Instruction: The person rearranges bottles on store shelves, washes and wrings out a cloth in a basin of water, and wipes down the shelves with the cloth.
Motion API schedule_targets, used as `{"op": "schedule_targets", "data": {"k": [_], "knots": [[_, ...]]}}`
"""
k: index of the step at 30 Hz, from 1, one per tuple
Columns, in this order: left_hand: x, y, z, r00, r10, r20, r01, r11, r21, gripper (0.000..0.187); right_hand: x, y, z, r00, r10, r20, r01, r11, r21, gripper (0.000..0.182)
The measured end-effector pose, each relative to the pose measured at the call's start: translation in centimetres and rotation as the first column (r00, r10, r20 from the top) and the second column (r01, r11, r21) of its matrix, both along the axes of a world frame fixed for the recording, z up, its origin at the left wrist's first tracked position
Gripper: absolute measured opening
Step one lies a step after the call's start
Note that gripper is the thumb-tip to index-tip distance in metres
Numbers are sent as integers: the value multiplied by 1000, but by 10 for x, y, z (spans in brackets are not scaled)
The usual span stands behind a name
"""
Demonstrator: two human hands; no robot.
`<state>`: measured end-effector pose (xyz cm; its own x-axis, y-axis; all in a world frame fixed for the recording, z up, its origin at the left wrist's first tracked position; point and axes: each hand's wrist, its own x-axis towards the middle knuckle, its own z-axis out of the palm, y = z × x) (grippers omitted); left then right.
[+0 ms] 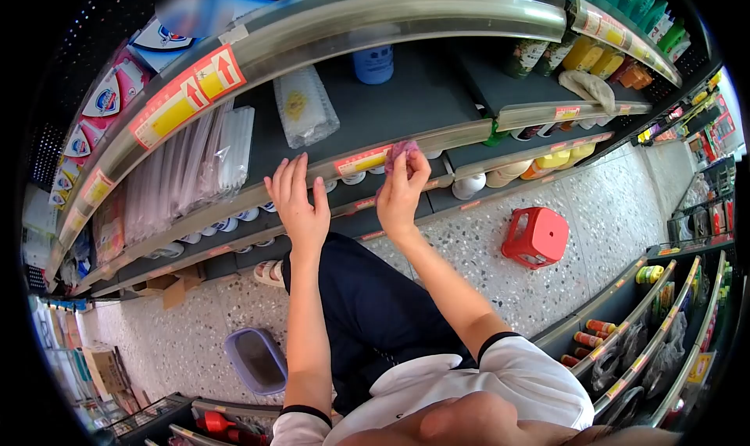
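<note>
My right hand (401, 193) is closed on a crumpled pink-purple cloth (401, 148), pressed at the front edge of a dark shelf (414, 106). Right beside the cloth, a red and yellow price label (364, 161) sits in the shelf's edge strip. Nothing is in my left hand (299, 204); its fingers are stretched out against or just in front of the same strip, farther left. On the shelf behind it lies a clear plastic-wrapped pack (305, 106) with a yellow mark. Deeper in stands a blue container (373, 64), its top hidden by the shelf above.
Clear plastic-wrapped packs (183, 164) fill the shelf's left part. A pale cloth (587, 88) hangs over the right shelf edge near several bottles. On the speckled floor stand a red stool (536, 237) and a purple-rimmed bin (256, 360). Another stocked rack (625, 329) is behind me.
</note>
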<state>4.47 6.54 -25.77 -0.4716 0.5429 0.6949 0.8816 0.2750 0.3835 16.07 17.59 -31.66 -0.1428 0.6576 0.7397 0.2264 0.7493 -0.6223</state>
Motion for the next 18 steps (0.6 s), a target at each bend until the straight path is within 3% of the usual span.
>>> {"op": "schedule_targets", "data": {"k": [10,11,18], "knots": [[1,-2,2,1000,1,3,-1,1000,-16,40,15,7,10,965,180,192,-205,971,120,48],[0,-2,2,1000,0,5,0,1000,-18,40,16,13,11,975,111,192,-147,972,186,46],[0,-3,4,999,-28,26,27,1000,13,42,51,54,13,979,-85,186,52,983,176,47]]}}
